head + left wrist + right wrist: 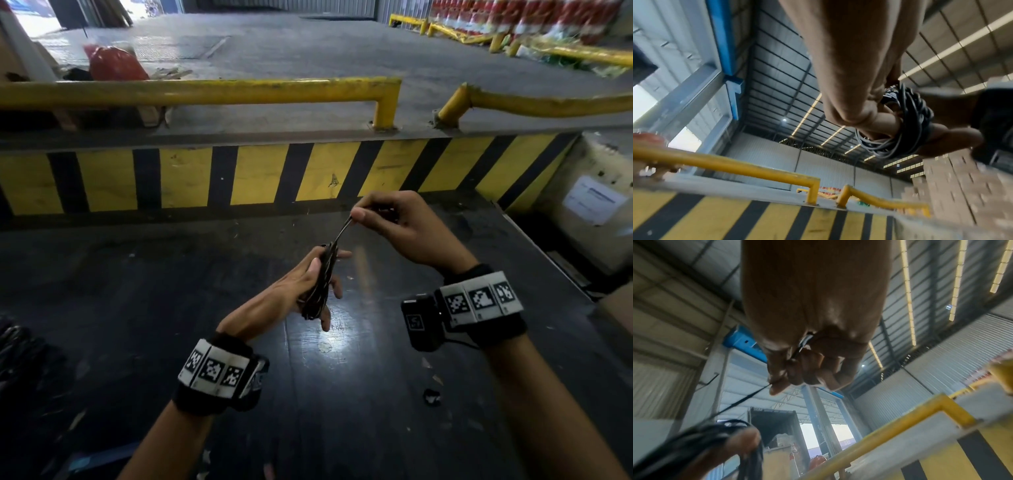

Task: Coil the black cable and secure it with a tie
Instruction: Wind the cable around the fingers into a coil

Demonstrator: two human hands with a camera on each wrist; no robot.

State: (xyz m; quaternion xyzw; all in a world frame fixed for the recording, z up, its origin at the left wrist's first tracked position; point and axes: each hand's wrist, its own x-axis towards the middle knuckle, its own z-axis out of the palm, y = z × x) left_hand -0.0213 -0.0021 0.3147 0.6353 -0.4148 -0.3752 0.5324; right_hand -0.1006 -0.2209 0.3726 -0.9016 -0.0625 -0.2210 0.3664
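The black cable (320,281) is a tight bundle of loops, held upright over a dark work surface (342,394). My left hand (301,279) grips the bundle with thumb and fingers curled round it. A thin black strand (342,231) runs taut from the bundle's top up to my right hand (363,214), which pinches it between thumb and forefinger. Whether it is the cable's end or a tie I cannot tell. In the left wrist view the loops (906,129) wrap past my fingers (879,123). In the right wrist view the strand (744,400) runs down from my right hand (781,382) to the bundle (701,439).
A yellow and black striped barrier (308,174) with yellow rails (205,90) stands just beyond the surface. A pale carton (596,198) sits at the right. More dark cable (13,346) lies at the left edge. Small scraps (431,395) dot the surface near me.
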